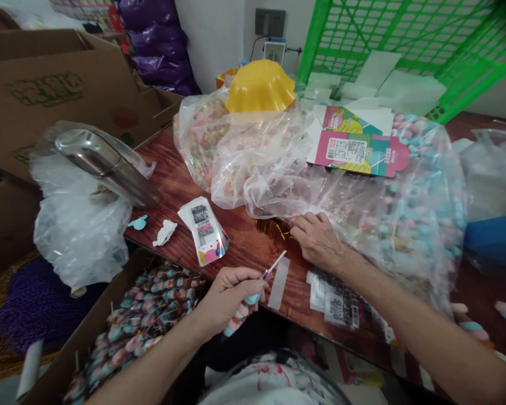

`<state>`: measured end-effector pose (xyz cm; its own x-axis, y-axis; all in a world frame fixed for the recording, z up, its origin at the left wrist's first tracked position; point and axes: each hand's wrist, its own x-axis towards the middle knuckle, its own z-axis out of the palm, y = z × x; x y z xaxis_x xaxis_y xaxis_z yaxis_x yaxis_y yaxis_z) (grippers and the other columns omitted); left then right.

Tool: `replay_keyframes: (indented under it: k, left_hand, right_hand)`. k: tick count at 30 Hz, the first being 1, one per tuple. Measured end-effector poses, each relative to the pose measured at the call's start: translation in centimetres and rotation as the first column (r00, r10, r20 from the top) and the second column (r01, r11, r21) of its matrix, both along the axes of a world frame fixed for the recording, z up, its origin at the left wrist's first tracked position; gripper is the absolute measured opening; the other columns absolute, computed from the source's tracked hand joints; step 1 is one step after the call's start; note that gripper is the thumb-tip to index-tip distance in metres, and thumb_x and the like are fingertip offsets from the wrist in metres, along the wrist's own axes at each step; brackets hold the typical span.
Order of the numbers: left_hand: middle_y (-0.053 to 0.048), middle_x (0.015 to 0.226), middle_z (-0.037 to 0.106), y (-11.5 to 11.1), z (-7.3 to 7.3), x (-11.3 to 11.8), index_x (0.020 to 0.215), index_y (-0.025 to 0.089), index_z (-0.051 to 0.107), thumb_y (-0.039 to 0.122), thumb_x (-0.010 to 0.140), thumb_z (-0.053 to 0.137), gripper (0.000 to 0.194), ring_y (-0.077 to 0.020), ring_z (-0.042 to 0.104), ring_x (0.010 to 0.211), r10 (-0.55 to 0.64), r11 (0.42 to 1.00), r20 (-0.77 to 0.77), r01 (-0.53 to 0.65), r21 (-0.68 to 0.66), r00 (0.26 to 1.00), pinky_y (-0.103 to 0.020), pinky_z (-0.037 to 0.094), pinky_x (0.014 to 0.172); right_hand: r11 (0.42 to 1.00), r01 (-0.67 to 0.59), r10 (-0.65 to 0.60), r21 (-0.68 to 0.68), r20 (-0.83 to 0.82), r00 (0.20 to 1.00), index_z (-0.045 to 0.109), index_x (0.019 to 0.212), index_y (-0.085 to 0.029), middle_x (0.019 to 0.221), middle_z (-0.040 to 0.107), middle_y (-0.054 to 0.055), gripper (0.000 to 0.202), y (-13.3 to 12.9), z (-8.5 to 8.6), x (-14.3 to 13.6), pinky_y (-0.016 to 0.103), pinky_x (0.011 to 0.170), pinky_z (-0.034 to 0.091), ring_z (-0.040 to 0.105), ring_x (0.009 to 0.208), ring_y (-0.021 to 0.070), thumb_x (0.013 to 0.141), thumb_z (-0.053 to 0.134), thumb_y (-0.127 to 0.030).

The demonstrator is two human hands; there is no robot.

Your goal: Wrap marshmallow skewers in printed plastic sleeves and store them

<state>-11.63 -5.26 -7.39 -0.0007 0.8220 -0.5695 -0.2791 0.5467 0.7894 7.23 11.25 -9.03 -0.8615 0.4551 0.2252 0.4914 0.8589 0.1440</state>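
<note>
My left hand (238, 287) is closed around a marshmallow lollipop (237, 319) with pink, white and blue segments. Its white stick (277, 262) points up and to the right. My right hand (318, 239) rests at the edge of the clear plastic bag, its fingers bent and pinched at a bundle of gold twist ties (272, 228); the fingertips are partly hidden. Between the hands, a pale strip (279, 283) lies on the table. Printed labels (337, 306) with codes lie below my right forearm, and a stack of printed clear pouches (204, 230) lies left of the ties.
Clear bags of candies (362, 208) cover the back of the dark wooden table (168, 163), topped by a yellow bowl (259, 87) and printed cards (354, 149). A steel flask (109, 169) stands left. Below is a box of marshmallow sticks (135, 320). A green crate (405, 45) rises behind.
</note>
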Motion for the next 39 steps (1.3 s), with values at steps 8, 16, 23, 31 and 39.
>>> replay_keyframes:
  k: [8, 16, 23, 31, 39]
  left_hand:
    - [-0.004, 0.062, 0.062, 1.2, 0.9, 0.7, 0.071, 0.010, 0.064, 0.035, 0.065, 0.074, 0.028, -0.0073, 0.052, 0.043, 0.095, 0.993, 0.228, -0.109, 0.048, 0.969, -0.013, 0.029, 0.032]
    - [0.001, 0.080, 0.055, 2.8, 2.6, 4.8, 0.077, 0.012, 0.065, 0.038, 0.070, 0.073, 0.028, 0.0006, 0.041, 0.036, -0.038, 0.965, 0.101, 0.010, 0.261, 0.994, -0.013, 0.029, 0.026]
    - [0.000, 0.080, 0.055, 2.9, 2.3, 8.2, 0.071, 0.012, 0.063, 0.036, 0.067, 0.074, 0.027, -0.0005, 0.044, 0.032, -0.196, 0.956, 0.073, 0.174, 0.237, 0.978, -0.014, 0.028, 0.023]
    - [0.003, 0.058, 0.057, 2.8, 1.9, 12.5, 0.085, 0.015, 0.065, 0.041, 0.069, 0.070, 0.031, -0.0017, 0.039, 0.032, -0.256, 0.959, -0.049, 0.260, 0.109, 0.965, -0.012, 0.027, 0.027]
    - [0.008, 0.046, 0.044, 1.2, 2.8, 14.4, 0.079, 0.014, 0.064, 0.038, 0.074, 0.063, 0.024, -0.0025, 0.035, 0.031, -0.333, 0.929, -0.055, 0.338, 0.150, 0.941, -0.012, 0.025, 0.027]
  right_hand:
    - [0.961, 0.009, -0.100, -0.275, -0.318, 0.943, 0.058, 0.088, -0.017, 0.081, 0.064, 0.005, 0.015, -1.4, 2.3, 2.6, 0.029, 0.067, 0.037, 0.054, 0.074, 0.0165, 0.087, 0.043, -0.012]
    - [0.919, -0.163, -0.082, -0.358, -0.581, 0.810, 0.057, 0.086, -0.018, 0.078, 0.065, 0.003, 0.015, -8.5, 4.0, 3.1, 0.025, 0.065, 0.042, 0.058, 0.071, 0.0127, 0.087, 0.045, -0.009]
    - [0.772, -0.059, -0.386, -0.633, -0.540, 0.748, 0.059, 0.076, -0.020, 0.066, 0.061, -0.003, 0.015, -12.6, 3.9, 7.4, 0.022, 0.057, 0.041, 0.055, 0.059, 0.0101, 0.086, 0.051, -0.011]
    - [0.873, 0.270, -0.487, -0.405, -0.737, 0.470, 0.062, 0.093, -0.024, 0.083, 0.067, 0.002, 0.020, -17.2, 4.2, 12.1, 0.027, 0.067, 0.049, 0.063, 0.075, 0.0162, 0.082, 0.057, -0.008]
    - [0.931, 0.207, -0.364, -0.301, -0.708, 0.605, 0.063, 0.105, -0.018, 0.083, 0.067, 0.006, 0.032, -16.2, 3.4, 10.8, 0.026, 0.063, 0.051, 0.063, 0.072, 0.0139, 0.084, 0.045, -0.002]
